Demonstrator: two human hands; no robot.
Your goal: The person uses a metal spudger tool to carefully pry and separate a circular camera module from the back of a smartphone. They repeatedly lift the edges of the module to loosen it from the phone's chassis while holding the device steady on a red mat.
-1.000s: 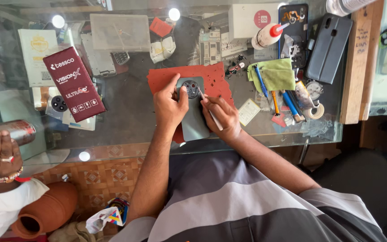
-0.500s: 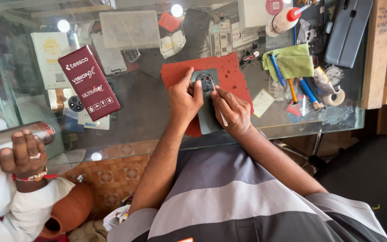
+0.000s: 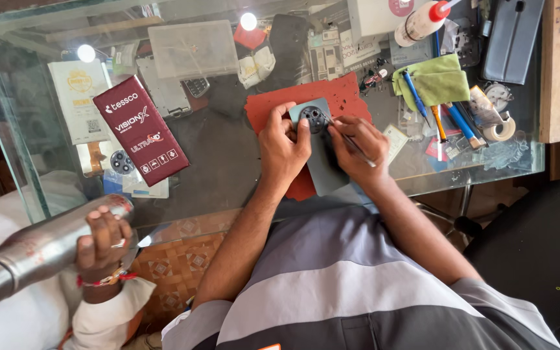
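Fingers of left hand (image 3: 283,146) pinch phone (image 3: 322,152), right hand (image 3: 358,144) grips tool (image 3: 351,141) on red mat (image 3: 332,97).

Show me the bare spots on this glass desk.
Bare glass lies between the maroon box and the red mat, left of the left hand. The right side is crowded: green cloth, blue pens, tape roll. The right hand covers the grey phone.
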